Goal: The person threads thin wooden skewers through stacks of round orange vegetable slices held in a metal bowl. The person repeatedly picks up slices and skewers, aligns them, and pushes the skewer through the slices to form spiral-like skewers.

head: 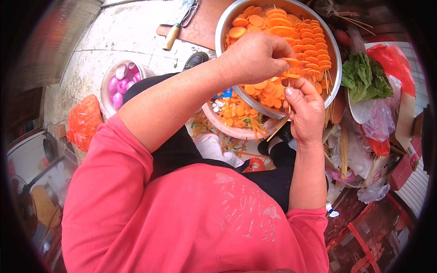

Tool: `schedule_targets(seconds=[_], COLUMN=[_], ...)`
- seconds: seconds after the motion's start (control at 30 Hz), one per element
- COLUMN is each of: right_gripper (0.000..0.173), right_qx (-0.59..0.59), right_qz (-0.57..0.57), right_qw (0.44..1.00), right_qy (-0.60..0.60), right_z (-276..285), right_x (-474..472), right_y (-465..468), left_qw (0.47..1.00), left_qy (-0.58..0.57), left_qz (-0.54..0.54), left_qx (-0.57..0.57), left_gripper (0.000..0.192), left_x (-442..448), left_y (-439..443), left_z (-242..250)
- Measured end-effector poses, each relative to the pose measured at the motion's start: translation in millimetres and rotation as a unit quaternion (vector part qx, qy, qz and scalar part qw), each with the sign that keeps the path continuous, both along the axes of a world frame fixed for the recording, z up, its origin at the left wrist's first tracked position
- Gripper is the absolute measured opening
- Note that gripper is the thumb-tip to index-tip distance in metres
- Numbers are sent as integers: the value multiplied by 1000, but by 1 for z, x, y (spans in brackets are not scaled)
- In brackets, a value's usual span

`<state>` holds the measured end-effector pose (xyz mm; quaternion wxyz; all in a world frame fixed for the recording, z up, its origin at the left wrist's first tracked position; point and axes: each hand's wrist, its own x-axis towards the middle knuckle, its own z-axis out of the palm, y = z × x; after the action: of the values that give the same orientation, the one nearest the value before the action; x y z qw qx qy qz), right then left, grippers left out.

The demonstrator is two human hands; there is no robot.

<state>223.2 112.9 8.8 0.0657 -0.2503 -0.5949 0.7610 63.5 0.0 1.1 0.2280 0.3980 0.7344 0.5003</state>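
Note:
My left hand [254,56] reaches across from the left and pinches a round orange slice [290,60], apparently carrot, between thumb and fingers. Just below it, my right hand [304,105] grips a thin wooden skewer [289,108] held about upright. Another slice [289,75] sits near the skewer's top, close under my left fingers. Both hands are over the near part of a large metal basin [338,73]. In the basin lie loose slices [268,92] and several loaded skewers [309,51], their slices spaced apart. My left hand and forearm hide part of the basin.
A pink tub [218,124] with peelings and small pieces stands under the basin. Left are a bucket [105,90] of peeled purple onions and an orange plastic bag [85,119]. A wooden-handled knife [172,36] lies on a board [208,20]. Leafy greens [367,76] are at right.

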Motion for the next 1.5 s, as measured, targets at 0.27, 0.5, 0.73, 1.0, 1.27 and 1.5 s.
schedule_targets(seconds=[0.27, 0.5, 0.73, 1.0, 1.27, 1.5], right_gripper=[17, 10, 9, 13, 12, 14], right_qx=[1, 9, 9, 37, 55, 58], right_qz=[-12, -4, -9, -7, 11, 12], right_qw=[1000, 1000, 1000, 999, 998, 998], right_qy=[4, -16, -6, -17, -20, -28], right_z=[-2, 2, 2, 3, 7, 5], right_x=[2, 2, 1, 1, 3, 7], right_y=[-3, -4, -5, -6, -13, -11], left_qw=[996, 987, 995, 987, 994, 984], left_qy=[88, 153, 98, 124, 78, 165], left_qz=[14, 27, 6, 101, 65, 68], left_qx=[-20, -45, -5, -24, -29, -16], left_gripper=[22, 22, 23, 30, 26, 20], left_x=[9, 16, 6, -14, -6, 2], left_y=[0, 0, -2, -3, 1, 0], left_z=[7, 8, 7, 11, 5, 8])
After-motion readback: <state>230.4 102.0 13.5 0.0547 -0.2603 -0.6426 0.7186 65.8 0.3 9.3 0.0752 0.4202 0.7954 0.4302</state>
